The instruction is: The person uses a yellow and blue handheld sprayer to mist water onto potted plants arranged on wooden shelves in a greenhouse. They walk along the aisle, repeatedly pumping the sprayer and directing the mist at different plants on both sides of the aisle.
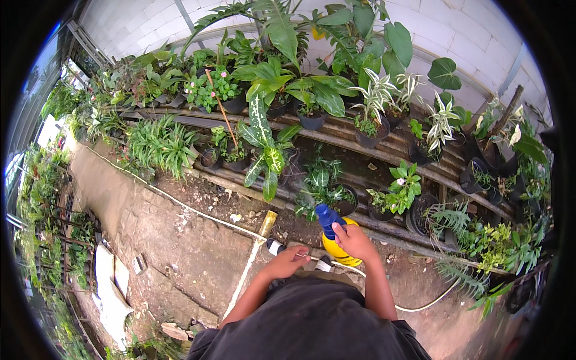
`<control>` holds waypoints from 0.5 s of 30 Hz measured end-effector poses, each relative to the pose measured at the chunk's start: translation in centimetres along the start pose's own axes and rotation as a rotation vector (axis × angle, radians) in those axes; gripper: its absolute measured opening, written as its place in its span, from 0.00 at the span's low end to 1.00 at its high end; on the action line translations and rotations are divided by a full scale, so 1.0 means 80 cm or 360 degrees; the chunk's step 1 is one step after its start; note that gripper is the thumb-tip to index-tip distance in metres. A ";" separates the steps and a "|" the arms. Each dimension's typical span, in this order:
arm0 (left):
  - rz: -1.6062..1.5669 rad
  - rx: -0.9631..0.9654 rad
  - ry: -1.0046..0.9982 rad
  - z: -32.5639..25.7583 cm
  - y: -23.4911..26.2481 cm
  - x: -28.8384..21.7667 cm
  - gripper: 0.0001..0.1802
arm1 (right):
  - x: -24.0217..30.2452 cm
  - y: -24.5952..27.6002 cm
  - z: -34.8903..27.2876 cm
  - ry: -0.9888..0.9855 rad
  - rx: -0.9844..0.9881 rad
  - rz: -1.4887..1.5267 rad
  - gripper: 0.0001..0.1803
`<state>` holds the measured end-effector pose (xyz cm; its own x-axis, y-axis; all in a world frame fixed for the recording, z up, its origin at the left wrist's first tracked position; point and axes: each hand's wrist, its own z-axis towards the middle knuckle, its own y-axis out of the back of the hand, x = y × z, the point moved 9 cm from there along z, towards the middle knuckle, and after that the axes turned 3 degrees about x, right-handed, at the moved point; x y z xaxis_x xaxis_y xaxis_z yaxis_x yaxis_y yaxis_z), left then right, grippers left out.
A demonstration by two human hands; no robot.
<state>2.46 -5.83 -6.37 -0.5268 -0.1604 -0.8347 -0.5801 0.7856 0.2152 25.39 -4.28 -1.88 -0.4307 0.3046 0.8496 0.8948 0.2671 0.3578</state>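
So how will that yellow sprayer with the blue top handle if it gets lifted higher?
The yellow sprayer is probably rigid plastic. Its rounded body suggests liquid, likely making it bottom-heavy. The right hand grips near the top, so it may swing.

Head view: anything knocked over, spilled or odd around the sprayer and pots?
No pot looks tipped or spilled. The right hand grips the yellow sprayer upright, aimed at the pots; the left hand is beside it. A white hose trails loose across the ground, and dry leaves and debris litter the soil below the shelf.
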 end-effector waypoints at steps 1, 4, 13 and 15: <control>-0.0002 -0.0013 0.0002 -0.002 0.002 0.003 0.33 | 0.003 -0.002 0.004 -0.0023 0.0031 0.0028 0.37; -0.0024 -0.0045 0.0020 -0.008 0.008 0.013 0.33 | 0.006 0.003 0.011 -0.0131 -0.0016 0.0079 0.37; 0.0006 -0.0038 0.0040 -0.005 0.004 0.023 0.33 | 0.058 0.041 -0.030 0.0066 -0.0227 0.0251 0.34; 0.0010 -0.0009 0.0005 0.001 -0.002 0.022 0.33 | 0.068 0.062 -0.048 0.0142 -0.0381 0.0486 0.33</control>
<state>1.67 -6.17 -7.96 -0.5324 -0.1576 -0.8317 -0.5802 0.7834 0.2229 27.90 -4.80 6.00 -0.1381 0.2533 0.9575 0.9868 -0.0472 0.1548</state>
